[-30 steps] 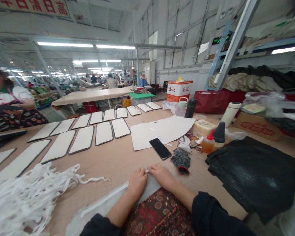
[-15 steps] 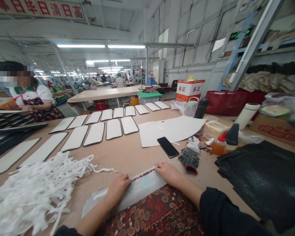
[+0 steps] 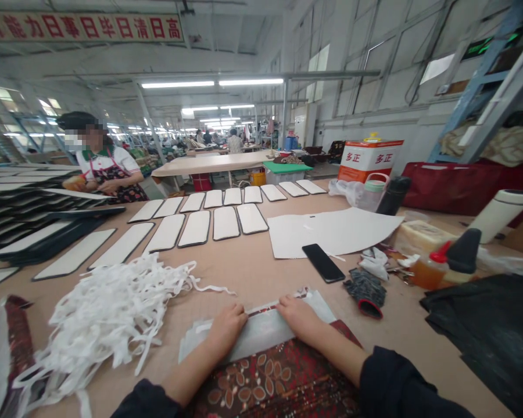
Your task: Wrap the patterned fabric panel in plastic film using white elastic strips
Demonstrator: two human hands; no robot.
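A dark brown and red fabric with a leaf pattern [image 3: 253, 377] lies in front of me, its white backing strip [image 3: 261, 335] uppermost along the far edge. My left hand [image 3: 227, 330] is closed on that edge, fingers curled over it. A short way to the right, my right hand [image 3: 300, 316] presses and pinches the same edge. Between them a narrow band of the patterned side shows along the edge. The fingertips of both hands are partly hidden. Left of my left hand is a loose heap of white fabric strips [image 3: 113, 307].
Beyond my hands lie a black phone [image 3: 323, 263], a dark glove [image 3: 366, 292] and a white sheet [image 3: 331, 231]. Rows of white dark-edged panels [image 3: 194, 228] cover the far left. Glue bottles [image 3: 431, 267] and black sheets [image 3: 488, 325] are at right. A co-worker [image 3: 108, 168] stands at far left.
My view has swung left. Along the fabric edge my right hand has come closer to my left, and more white backing shows on its right side.
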